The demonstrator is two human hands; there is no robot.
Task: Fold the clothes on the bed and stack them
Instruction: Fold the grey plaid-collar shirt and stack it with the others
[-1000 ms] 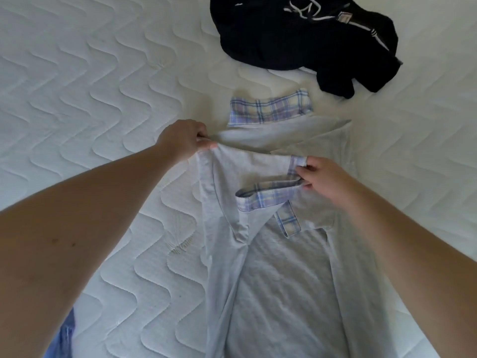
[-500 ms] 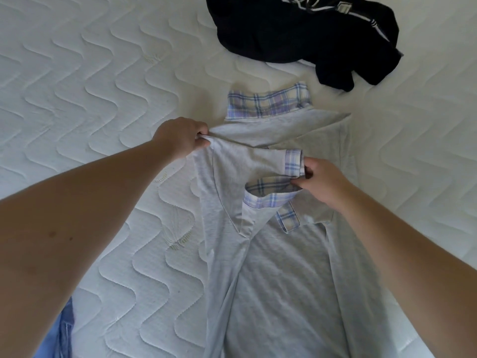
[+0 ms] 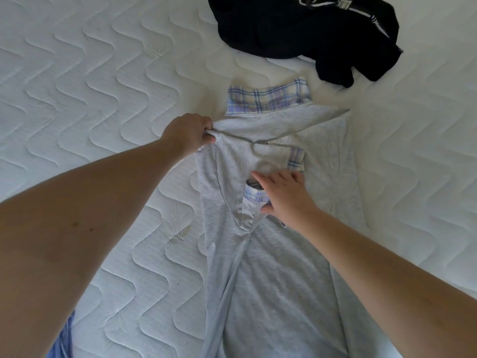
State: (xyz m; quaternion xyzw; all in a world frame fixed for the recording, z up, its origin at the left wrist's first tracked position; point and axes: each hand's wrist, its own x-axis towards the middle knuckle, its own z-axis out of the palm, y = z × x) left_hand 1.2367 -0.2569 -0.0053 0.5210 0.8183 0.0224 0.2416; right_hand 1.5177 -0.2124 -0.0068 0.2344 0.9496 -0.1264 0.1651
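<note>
Two garments lie on the quilted bed [image 3: 90, 99]: a grey shirt [image 3: 278, 280] with its long axis running from the person toward its plaid collar [image 3: 268, 99], and a dark heap [image 3: 296, 29] beyond. The left hand [image 3: 187, 134] pinches the shirt's left shoulder fold, while the right hand [image 3: 282, 195] presses flat, fingers straight, on the folded-in plaid-cuffed sleeve [image 3: 295, 158], nearer the centre.

Matt grey knit shirt [image 3: 271, 280] on quilted mattress [image 3: 103, 86].

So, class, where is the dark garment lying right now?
The dark garment lies crumpled at the head view's top right, on the mattress beyond the grey shirt.
</note>
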